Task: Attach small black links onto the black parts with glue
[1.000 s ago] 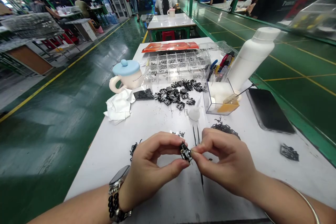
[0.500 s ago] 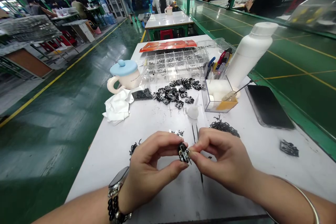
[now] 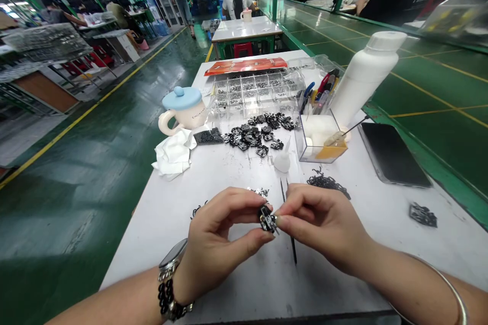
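Observation:
Between thumb and fingers of my left hand [image 3: 224,244] is a small black-and-silver mechanical part [image 3: 267,218], raised above the white table [image 3: 236,294]. My right hand [image 3: 324,228] pinches at the part's right edge; whether its fingertips hold a separate tiny piece is hidden. Tweezers [image 3: 293,249] lie on the table under my right hand, tips pointing away. Beyond my left fingers sit small silver pieces [image 3: 259,192]. Black curved pieces form a pile [image 3: 328,184] behind my right hand, and a few more [image 3: 198,209] show beside my left hand.
Similar black-and-silver parts [image 3: 251,136] lie heaped mid-table before a clear compartment box [image 3: 249,92]. A lidded mug [image 3: 186,111] and crumpled tissue [image 3: 174,153] stand left. Right are a small nozzle bottle [image 3: 282,162], clear holder [image 3: 322,150], white bottle [image 3: 368,76] and phone [image 3: 394,153].
Both hands stay closed at the same part, with only slight finger movement. The whole view has shifted a little, and a person in the background has stepped.

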The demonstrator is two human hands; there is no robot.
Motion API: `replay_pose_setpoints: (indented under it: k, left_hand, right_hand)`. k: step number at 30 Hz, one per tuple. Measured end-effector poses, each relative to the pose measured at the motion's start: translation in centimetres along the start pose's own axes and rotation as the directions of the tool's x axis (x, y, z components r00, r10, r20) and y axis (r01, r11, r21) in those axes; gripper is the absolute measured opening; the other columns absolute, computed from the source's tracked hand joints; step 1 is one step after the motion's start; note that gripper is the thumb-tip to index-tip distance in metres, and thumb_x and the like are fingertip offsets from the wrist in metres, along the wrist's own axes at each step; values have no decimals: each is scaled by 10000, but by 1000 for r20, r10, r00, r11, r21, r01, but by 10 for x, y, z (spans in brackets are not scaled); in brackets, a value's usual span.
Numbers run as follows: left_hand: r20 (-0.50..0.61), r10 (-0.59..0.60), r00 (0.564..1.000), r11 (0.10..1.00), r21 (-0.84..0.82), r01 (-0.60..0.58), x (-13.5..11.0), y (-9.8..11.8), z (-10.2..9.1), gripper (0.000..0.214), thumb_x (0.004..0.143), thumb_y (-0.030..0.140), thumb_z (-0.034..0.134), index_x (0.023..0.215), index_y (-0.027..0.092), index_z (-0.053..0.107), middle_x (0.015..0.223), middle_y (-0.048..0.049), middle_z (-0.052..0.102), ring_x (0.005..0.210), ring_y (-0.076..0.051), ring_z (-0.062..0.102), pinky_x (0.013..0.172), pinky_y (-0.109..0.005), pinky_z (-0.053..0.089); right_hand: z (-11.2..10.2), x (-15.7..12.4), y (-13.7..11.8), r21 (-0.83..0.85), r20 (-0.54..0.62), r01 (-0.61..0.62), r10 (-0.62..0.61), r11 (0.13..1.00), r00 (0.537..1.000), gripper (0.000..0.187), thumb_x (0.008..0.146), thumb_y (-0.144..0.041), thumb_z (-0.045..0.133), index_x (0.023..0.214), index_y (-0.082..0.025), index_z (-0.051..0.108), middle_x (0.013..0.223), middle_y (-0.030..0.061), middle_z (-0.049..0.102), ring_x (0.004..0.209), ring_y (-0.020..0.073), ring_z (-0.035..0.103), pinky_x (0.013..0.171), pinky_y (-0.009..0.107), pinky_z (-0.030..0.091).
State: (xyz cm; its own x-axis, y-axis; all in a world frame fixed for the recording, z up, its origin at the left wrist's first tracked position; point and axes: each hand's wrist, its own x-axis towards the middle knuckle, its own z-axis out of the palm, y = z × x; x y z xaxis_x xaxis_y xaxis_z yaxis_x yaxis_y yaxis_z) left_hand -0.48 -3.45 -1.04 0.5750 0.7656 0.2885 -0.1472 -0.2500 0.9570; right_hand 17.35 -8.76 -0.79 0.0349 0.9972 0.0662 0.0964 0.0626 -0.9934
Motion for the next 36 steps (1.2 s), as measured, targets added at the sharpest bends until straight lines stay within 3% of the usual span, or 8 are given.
replay_pose_setpoints:
  k: [5, 14, 30, 36]
  left_hand:
    - [-6, -5, 1000, 1000, -26, 5, 2, 1, 0, 369, 725, 55, 712, 1039, 242, 664, 963, -20, 608, 889, -126, 639, 796, -160, 561]
    - [-6, -17, 1000, 998, -55, 17, 2, 2, 0, 354, 720, 64, 721, 1024, 239, 674, 953, -18, 611, 871, -123, 646, 779, -153, 562]
    - [-52, -21, 998, 999, -50, 19, 1, 0, 1, 362, 694, 49, 739, 1002, 230, 681, 947, -27, 619, 838, -142, 661, 759, -204, 593]
    - [-56, -34, 998, 997, -65, 30, 2, 0, 1, 335, 694, 51, 740, 987, 201, 678, 937, -35, 625, 805, -147, 675, 738, -214, 602]
  right_hand:
    - [-1, 1, 3, 207, 72, -140, 127, 968, 989, 133, 749, -335, 709, 713, -212, 678, 561, -39, 383, 531, 69, 347, 482, 219, 256]
    - [2, 4, 7, 452, 209, -258, 180, 854, 961, 121, 709, -295, 759, 755, -212, 684, 657, -12, 497, 639, 87, 462, 571, 218, 346]
    - [4, 5, 8, 479, 160, -210, 150, 852, 976, 92, 697, -222, 766, 730, -188, 686, 694, 4, 605, 655, 88, 533, 588, 198, 416]
    - [4, 5, 8, 399, 111, -193, 162, 897, 981, 123, 687, -270, 769, 721, -188, 685, 658, -7, 533, 635, 97, 479, 549, 215, 381]
